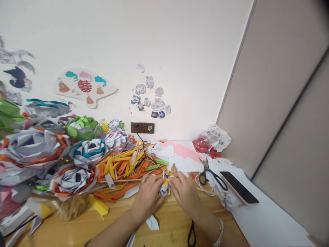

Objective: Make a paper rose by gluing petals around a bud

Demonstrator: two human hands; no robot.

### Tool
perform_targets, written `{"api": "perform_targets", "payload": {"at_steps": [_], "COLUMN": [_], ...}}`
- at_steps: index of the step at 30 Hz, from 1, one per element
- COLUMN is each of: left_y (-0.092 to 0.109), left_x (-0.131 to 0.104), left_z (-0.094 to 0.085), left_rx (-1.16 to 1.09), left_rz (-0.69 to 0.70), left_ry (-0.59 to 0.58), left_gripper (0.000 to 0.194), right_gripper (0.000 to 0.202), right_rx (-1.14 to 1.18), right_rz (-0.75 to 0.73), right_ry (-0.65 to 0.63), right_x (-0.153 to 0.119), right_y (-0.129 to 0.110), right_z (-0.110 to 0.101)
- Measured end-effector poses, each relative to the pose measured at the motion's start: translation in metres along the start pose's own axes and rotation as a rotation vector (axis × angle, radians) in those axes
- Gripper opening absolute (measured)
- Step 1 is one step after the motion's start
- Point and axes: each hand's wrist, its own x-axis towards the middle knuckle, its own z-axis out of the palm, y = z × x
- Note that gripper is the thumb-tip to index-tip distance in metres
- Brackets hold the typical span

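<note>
Between my two hands sits a small paper flower (164,189) with white and yellow folded petals, low over the wooden table. My left hand (148,192) wraps its fingers round the flower's left side. On the other side, my right hand (183,189) pinches the yellow part at the flower's upper right edge. The fingertips of both hands hide part of it. A folded white paper piece (152,223) lies on the table below my left hand. Black-handled scissors (212,174) rest to the right of my right hand, beside a string of beads (205,192).
Large finished paper flowers (33,147) crowd the left side. Orange and yellow paper strips (123,164) are heaped behind my left hand. A phone (239,187) lies on white paper at the right. A plastic bag (212,137) stands by the wall. A black cord (141,139) hangs from the socket.
</note>
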Motion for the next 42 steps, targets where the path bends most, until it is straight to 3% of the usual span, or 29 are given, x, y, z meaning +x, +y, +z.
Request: {"api": "perform_targets", "payload": {"at_steps": [7, 20, 33, 42], "left_y": [0.000, 0.000, 0.002, 0.002], "left_x": [-0.003, -0.003, -0.001, -0.002], "left_z": [0.005, 0.006, 0.004, 0.004], "left_rx": [0.019, 0.075, 0.104, 0.115], "left_rz": [0.022, 0.077, 0.090, 0.086], "left_ry": [0.066, 0.089, 0.091, 0.049], "left_gripper": [0.034, 0.032, 0.029, 0.028], "right_gripper": [0.021, 0.026, 0.025, 0.023], "right_rx": [0.214, 0.206, -0.214, -0.221], "right_rz": [0.053, 0.081, -0.284, -0.386], "right_ry": [0.026, 0.052, 0.104, 0.026], "right_x": [0.000, 0.000, -0.004, -0.006], "right_y": [-0.001, -0.005, 0.004, 0.015], "right_z": [-0.003, -0.003, 0.005, 0.009]}}
